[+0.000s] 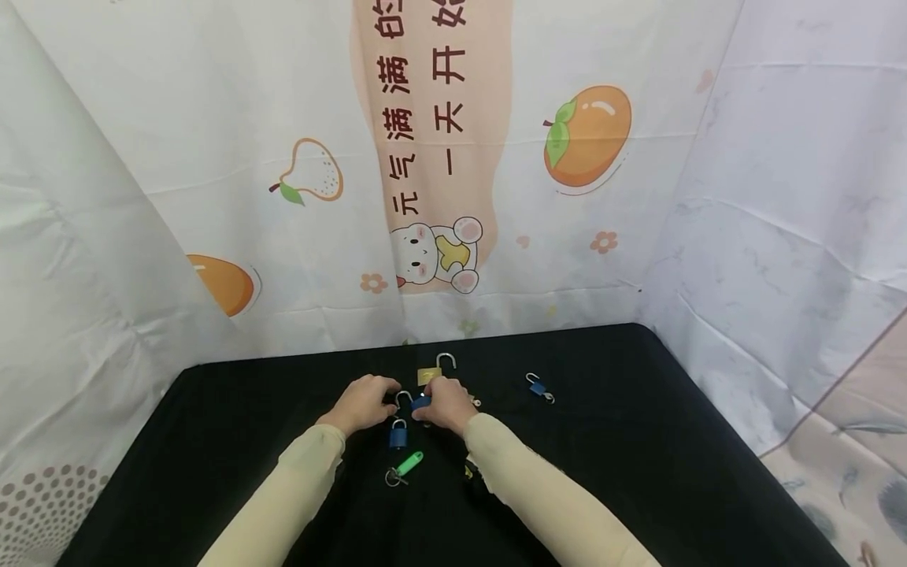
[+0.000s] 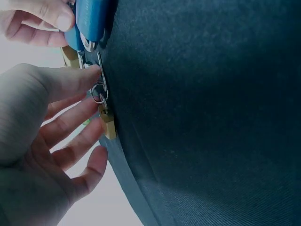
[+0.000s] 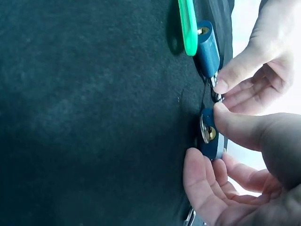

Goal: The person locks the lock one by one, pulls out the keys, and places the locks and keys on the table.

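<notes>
My right hand [image 1: 448,403] pinches a blue padlock [image 3: 209,134] by its body; a key stands in its keyhole in the right wrist view. The padlock's raised shackle [image 1: 404,396] points toward my left hand [image 1: 363,403]. That hand has thumb and fingers spread apart, the thumb tip right at the metal in the left wrist view. Beside its fingertips is a small brass padlock [image 2: 108,123] with a metal ring, hidden in the head view. Nearer the body stand another blue padlock [image 1: 398,435] and a green key tag [image 1: 409,463] with a ring and key.
A brass padlock [image 1: 428,376] with its shackle up lies just beyond my right hand. Farther right lies a blue padlock [image 1: 537,387] with its shackle open and a key. Something small and yellow [image 1: 468,472] shows beside the right sleeve. Printed curtains border the black table [image 1: 638,441].
</notes>
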Available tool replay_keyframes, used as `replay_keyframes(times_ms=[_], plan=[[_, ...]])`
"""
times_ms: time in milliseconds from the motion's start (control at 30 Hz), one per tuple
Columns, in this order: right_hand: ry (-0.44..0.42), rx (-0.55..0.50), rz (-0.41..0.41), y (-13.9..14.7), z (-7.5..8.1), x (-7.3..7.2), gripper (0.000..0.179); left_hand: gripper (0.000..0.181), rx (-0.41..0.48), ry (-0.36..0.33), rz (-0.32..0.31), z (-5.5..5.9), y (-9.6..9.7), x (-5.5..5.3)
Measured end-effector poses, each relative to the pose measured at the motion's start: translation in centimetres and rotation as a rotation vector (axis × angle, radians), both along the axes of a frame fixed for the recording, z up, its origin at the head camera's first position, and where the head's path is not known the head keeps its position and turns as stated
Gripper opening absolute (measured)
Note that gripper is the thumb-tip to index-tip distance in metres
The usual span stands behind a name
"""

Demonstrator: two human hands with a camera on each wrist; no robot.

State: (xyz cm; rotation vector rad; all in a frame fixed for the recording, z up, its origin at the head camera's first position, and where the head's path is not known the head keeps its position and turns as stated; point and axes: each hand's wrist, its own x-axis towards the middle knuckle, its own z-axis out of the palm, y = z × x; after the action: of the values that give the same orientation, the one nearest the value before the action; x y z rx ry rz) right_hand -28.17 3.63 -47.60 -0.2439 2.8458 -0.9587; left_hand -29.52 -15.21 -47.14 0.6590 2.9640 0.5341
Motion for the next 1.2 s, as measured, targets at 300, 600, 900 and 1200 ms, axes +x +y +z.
replay_keyframes(times_ms=[300, 600, 900, 1200], plan=[[-0.015, 0.018, -0.028, -0.1, 0.2, -0.3, 0.044, 0.032, 0.03, -0.045, -0.001, 0.4, 0.2, -0.5], [0.032, 0.051, -0.039, -0.5, 0.2, 0.2, 0.038, 0.041, -0.071, -0.061, -0.044, 0.4, 0.9, -0.9], [0.035, -0.002, -0.034, -0.4, 0.2, 0.1, 0.033, 0.035, -0.055, -0.071, 0.01, 0.4, 1.1, -1.0], [0.02, -0.078, 0.002, 0.1, -0.5, 0.6, 0.028, 0.026, -0.008, -0.04, 0.004, 0.3, 1.5, -0.1]])
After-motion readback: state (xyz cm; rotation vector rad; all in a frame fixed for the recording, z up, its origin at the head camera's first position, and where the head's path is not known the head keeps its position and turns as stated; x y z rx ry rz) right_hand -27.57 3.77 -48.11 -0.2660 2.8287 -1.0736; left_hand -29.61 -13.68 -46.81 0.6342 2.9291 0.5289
